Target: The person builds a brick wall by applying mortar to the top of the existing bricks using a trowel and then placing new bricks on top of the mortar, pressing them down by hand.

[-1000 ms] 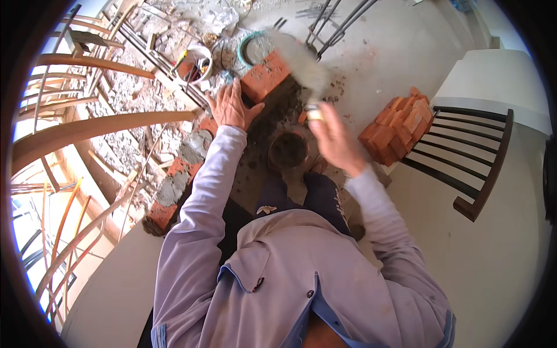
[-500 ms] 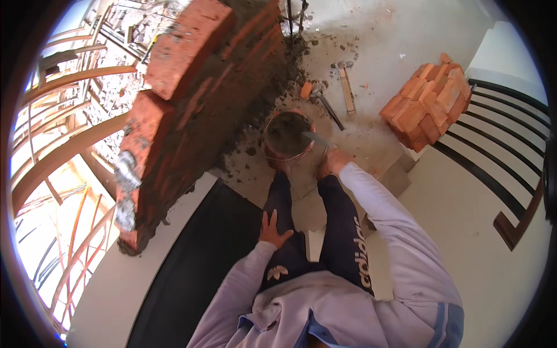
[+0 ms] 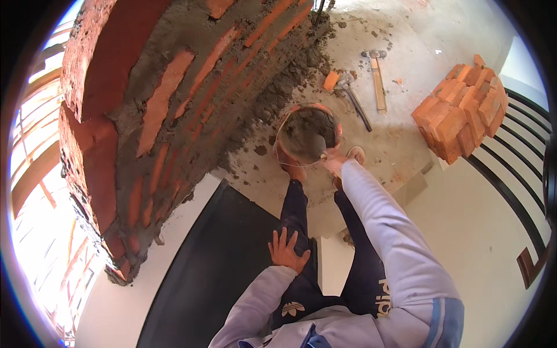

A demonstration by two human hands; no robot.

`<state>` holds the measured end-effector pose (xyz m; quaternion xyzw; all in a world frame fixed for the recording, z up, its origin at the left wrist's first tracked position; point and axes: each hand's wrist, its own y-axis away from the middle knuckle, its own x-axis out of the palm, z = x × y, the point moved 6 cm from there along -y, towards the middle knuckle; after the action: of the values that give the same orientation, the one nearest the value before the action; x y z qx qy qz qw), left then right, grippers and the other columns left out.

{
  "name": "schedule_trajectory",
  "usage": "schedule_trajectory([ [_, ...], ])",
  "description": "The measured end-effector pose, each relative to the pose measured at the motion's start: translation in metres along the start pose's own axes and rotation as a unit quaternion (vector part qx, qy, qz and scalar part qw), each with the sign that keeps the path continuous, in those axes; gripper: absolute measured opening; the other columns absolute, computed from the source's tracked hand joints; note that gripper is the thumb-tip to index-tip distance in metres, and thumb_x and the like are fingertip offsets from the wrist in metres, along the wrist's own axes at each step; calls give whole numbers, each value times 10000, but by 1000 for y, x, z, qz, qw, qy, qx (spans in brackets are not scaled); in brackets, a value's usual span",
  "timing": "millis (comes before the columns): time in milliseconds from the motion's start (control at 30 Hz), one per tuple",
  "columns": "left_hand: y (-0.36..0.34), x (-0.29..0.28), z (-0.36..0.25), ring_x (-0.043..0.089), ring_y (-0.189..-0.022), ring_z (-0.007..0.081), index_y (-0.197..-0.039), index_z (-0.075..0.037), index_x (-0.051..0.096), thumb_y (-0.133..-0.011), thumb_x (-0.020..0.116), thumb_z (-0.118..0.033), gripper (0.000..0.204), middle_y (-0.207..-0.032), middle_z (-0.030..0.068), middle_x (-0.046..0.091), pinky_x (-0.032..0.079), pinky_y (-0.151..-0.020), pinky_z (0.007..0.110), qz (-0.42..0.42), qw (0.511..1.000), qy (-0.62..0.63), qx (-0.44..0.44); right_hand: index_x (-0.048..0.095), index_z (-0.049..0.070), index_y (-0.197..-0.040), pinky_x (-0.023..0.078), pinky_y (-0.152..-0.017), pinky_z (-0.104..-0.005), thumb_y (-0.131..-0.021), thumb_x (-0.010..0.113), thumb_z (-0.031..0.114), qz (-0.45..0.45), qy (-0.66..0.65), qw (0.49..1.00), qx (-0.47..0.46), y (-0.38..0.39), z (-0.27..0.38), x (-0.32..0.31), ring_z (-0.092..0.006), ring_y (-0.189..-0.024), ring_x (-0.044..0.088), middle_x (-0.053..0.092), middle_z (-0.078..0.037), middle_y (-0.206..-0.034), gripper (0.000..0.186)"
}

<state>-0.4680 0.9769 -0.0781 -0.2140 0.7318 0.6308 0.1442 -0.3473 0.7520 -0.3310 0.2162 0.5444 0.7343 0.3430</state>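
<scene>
**Two hands, 1 trowel: R at bucket, L on leg**

R hand (image 3: 333, 160) clamped on handle end of trowel (image 3: 315, 145), at near-right rim of bucket (image 3: 339, 134); handle mostly hidden by fist. Blade dips inside bucket, prob. so mortar (image 3: 306, 124) can be worked w/o reaching far. L hand (image 3: 287, 251) holds nothing: fingers spread, palm down on L trouser leg (image 3: 296, 211), nearer the body than bucket; looks like a brace for leaning fwd. Bucket stands on floor just ahead of feet, appar. for short reach to brick wall (image 3: 191, 87) on its L.

Condition: mortar grey, thick, rough-surfaced, smeared up inner sides. Bucket round, reddish rim, thin wire handle (image 3: 277, 142) dropped to L side. Blade grey, coated or dull; can't tell which.

Beyond bucket, to R: dark-handled hammer (image 3: 358, 104), then wood-handled hammer (image 3: 379, 84), both laid flat, prob. parked w/in reach. Brick piece (image 3: 331, 80) beside the former. Brick stack (image 3: 461, 107) well R of bucket, likely kept clear of footing.
</scene>
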Motion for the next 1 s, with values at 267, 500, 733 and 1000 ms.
schedule_trajectory([
  [267,-6,-13,-5,183,-1418,398,-1356,-179,504,-701,731,-463,750,-1508,152,300,183,-1106,618,8,999,-28,15,575,52,-1184,494,-479,-331,-805,692,256,34,-142,986,-84,-3,-11,-11,-181,-535,588,618,-85,-742,445],
  [500,-16,-25,-18,126,-1435,383,-1362,-192,498,-703,730,-483,757,-1535,116,253,155,-1120,604,20,998,-41,34,579,106,-1191,443,-417,-265,-790,706,100,125,-268,939,-176,20,-56,-14,-99,-471,521,560,8,-672,421],
  [733,-14,-22,-5,96,-1448,349,-1430,-211,403,-737,663,-581,828,-1552,106,217,114,-1142,570,50,997,-56,16,566,64,-1243,397,-442,-234,-835,690,108,95,-289,925,-229,275,21,-114,-48,-502,474,527,27,-666,429],
  [1000,-26,-42,0,117,-1445,349,-1464,-180,346,-746,643,-603,885,-1545,127,226,158,-1153,519,53,998,-26,35,550,-13,-1231,460,-586,-326,-795,625,35,-330,-133,852,-383,470,173,-239,-186,-609,542,569,-81,-748,445],
])
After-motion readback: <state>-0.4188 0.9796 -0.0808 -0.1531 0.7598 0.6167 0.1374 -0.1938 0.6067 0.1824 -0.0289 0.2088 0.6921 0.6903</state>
